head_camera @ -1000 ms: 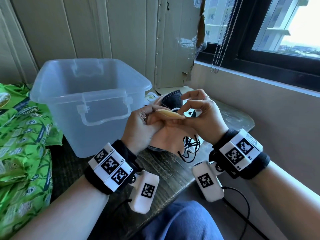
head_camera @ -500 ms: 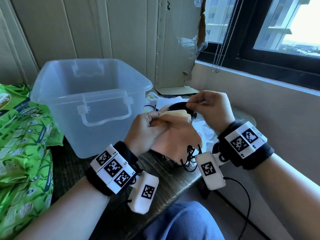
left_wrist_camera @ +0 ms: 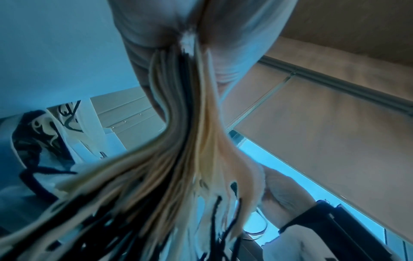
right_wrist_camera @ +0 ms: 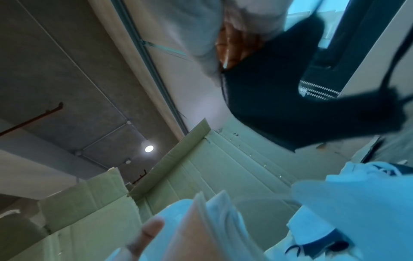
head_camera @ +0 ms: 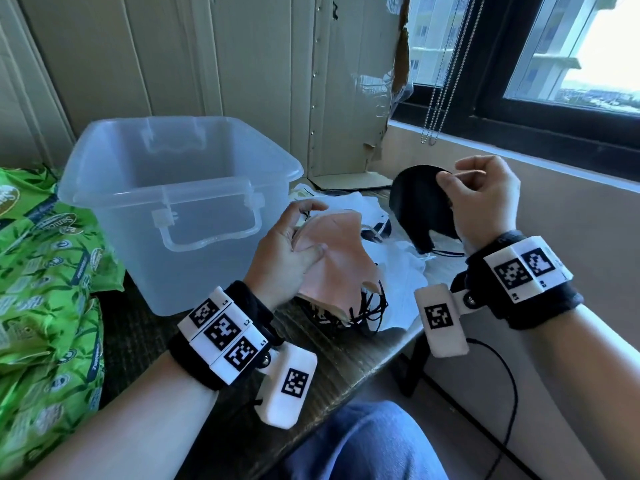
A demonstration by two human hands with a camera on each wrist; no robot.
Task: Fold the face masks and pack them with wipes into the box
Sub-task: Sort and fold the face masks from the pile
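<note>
Left hand [head_camera: 287,251] clamps a stack of folded masks [head_camera: 332,258] just right of the box [head_camera: 180,202], cords hanging toward the table; right hand [head_camera: 485,199] pinches a black mask [head_camera: 415,209] by its top edge, hanging long-axis down — well right of the stack; the box lies leftward, left hand nearer.

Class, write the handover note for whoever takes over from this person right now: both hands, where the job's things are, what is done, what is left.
Left hand grips a stack of folded peach and black masks above the table.
Right hand pinches a black mask, lifted off the pile.
White masks lie loose on the table.
Green wipe packs sit left of the box.
Done: some masks folded.
Left: fold the rest; the box looks empty, so pack masks and wipes.
</note>
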